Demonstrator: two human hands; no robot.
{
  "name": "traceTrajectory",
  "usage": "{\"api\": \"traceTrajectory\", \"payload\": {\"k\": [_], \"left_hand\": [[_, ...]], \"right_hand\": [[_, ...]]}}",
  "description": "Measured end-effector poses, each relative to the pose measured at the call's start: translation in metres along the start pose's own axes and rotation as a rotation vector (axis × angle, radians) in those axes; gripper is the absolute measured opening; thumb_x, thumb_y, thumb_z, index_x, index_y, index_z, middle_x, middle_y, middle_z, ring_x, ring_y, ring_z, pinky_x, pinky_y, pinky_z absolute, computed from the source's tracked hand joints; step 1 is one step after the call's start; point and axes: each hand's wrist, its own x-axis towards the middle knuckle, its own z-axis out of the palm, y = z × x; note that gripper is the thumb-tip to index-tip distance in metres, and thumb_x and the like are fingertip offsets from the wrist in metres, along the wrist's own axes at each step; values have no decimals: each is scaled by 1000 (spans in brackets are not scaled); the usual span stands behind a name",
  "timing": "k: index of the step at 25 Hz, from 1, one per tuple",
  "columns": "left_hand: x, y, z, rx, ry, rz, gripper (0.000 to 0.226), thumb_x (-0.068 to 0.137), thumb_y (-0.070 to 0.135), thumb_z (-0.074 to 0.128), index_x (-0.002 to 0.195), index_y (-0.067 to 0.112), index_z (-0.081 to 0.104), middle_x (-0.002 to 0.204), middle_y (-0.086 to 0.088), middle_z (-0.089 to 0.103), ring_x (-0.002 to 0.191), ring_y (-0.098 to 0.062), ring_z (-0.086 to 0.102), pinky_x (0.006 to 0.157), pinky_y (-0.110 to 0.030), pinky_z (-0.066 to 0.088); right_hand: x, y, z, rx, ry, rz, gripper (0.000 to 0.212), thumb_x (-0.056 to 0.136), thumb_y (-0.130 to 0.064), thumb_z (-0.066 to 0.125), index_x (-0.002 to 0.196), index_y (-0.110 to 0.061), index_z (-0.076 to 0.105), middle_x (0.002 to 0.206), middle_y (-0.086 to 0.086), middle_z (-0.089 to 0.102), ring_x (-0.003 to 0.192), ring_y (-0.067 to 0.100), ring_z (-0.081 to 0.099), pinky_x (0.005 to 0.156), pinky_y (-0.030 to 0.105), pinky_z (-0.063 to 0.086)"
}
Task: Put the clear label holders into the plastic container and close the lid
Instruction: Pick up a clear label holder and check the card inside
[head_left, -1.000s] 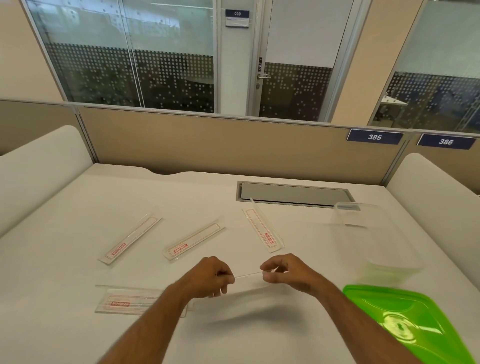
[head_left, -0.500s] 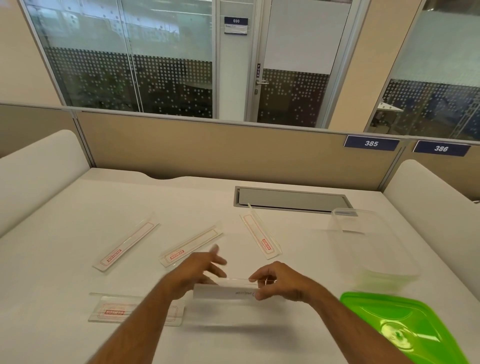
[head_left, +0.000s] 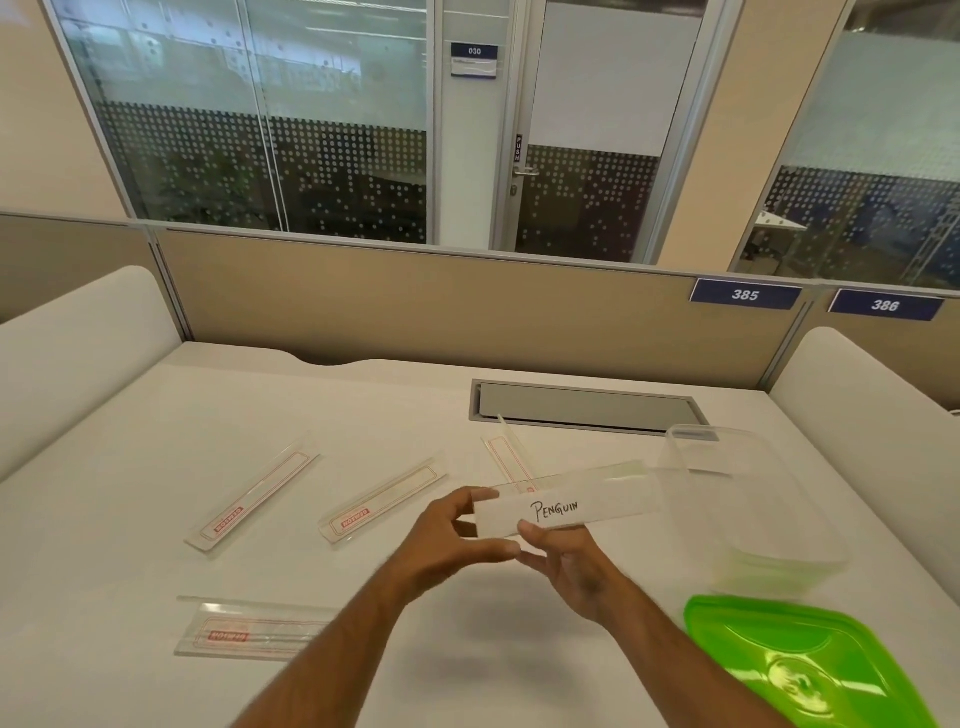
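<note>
At frame centre, the left hand (head_left: 457, 535) and right hand (head_left: 566, 561) each kept a pinching grip on the clear label holder marked "Penguin" (head_left: 566, 506), raised above the white counter (head_left: 156, 467), just left of the clear plastic container (head_left: 748, 499).

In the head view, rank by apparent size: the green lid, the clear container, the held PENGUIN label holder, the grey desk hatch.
1. Green lid, partly cut off and nearest the camera, so unsure against the next.
2. Clear container.
3. Grey desk hatch.
4. PENGUIN label holder, much like the hatch in length.
</note>
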Motion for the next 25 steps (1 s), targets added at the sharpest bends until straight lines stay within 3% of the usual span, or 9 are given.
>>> {"api": "traceTrajectory", "payload": {"k": [4, 9, 12, 15, 18, 21, 25], "left_hand": [[8, -3, -6, 27, 71, 67, 66, 58, 28, 97, 117, 20, 68, 114, 1, 74, 102, -22, 72, 90, -41, 61], [11, -6, -21, 5, 63, 81, 70, 50, 30, 98, 113, 17, 70, 110, -2, 77, 101, -21, 74, 90, -43, 61], [12, -10, -38, -15, 82, 75, 71, 47, 27, 99, 112, 17, 71, 107, -2, 78, 100, -21, 75, 90, -41, 60], [12, -12, -48, -5, 97, 84, 70, 44, 33, 99, 107, 22, 73, 104, 1, 79, 99, -20, 75, 84, -35, 62], [16, -11, -48, 14, 78, 83, 67, 43, 31, 100, 105, 22, 74, 105, 3, 79, 99, -19, 75, 84, -35, 62], [21, -9, -42, 28, 42, 90, 63, 46, 27, 100, 103, 22, 74, 106, 4, 78, 99, -18, 74, 84, -32, 62], [26, -6, -29, 75, -10, 108, 59, 52, 17, 99, 105, 20, 74, 108, 5, 77, 99, -14, 74, 83, -29, 62]], "right_hand": [[-2, 3, -2, 14, -15, -31, 57, 71, -29, 84, 123, -37, 63, 127, 4, 67, 119, 24, 62, 100, 52, 48], [-4, -1, -17, 178, 22, -110, 59, 69, -13, 85, 124, -17, 63, 123, 16, 68, 116, 32, 64, 97, 55, 51], [-4, -19, -42, 321, 145, -172, 58, 68, 3, 76, 121, -13, 58, 112, 14, 71, 103, 32, 69, 91, 51, 56], [-3, -37, -65, 272, 232, -209, 68, 67, 6, 71, 129, -13, 50, 107, 10, 71, 94, 25, 70, 83, 41, 60], [-2, -54, -77, -89, 193, -225, 78, 59, -3, 84, 130, -13, 52, 111, 11, 71, 99, 19, 68, 80, 32, 56], [-2, -77, -79, -671, 93, -158, 73, 54, -22, 96, 118, -30, 61, 113, -2, 70, 105, 10, 66, 85, 29, 56], [3, -104, -65, -1400, -101, -32, 75, 48, -59, 83, 116, -42, 59, 111, -22, 65, 97, -2, 61, 80, 18, 52]]}}
